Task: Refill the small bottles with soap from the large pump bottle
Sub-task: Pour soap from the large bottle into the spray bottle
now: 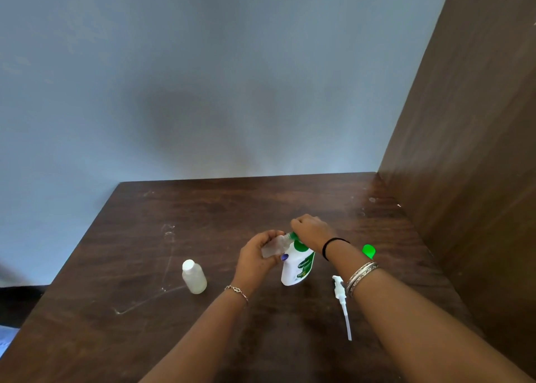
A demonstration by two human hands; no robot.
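The large white and green soap bottle [297,269] stands on the brown table [145,252] with its pump taken off. My right hand [313,231] grips it at the neck, fingers curled over the top. My left hand [255,259] holds a small clear bottle [272,247] tilted, its open mouth against the large bottle's neck. A small blue thing [284,257] shows by my left fingertips; I cannot tell what it is. A second small clear bottle [193,278] with a white cap stands upright to the left, apart from both hands.
The white pump head with its long tube [342,301] lies on the table under my right forearm. A bright green cap [369,250] sits behind my right wrist. A brown wooden panel [464,150] walls the right side; a grey wall is behind.
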